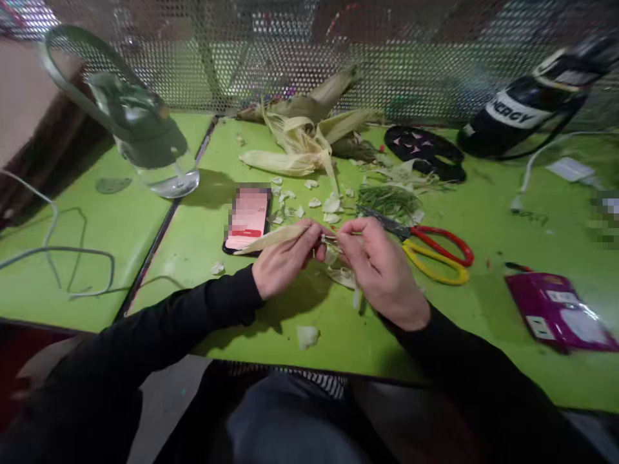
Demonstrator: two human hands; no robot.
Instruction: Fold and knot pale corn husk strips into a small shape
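Observation:
Both hands meet over the middle of the green table (271, 316). My left hand (287, 254) is closed on a pale corn husk (265, 240), whose pointed end sticks out to the left above a phone (249, 209). My right hand (382, 270) pinches a thin strip at the husk's other end; the fingertips nearly touch my left ones. Beneath the right fingers hang loose husk pieces (342, 277). Scissors (435, 251) with one red and one yellow handle lie right beside my right hand, blades partly over a bundle of green strands (389, 203).
Corn husks (300, 138) are heaped at the back against a perforated metal screen (406, 71). Small husk scraps (307, 336) dot the table. A water bottle (164, 154) stands left, a black bottle (517, 116) and a purple packet (561, 309) right. Cables (53, 251) lie at both sides.

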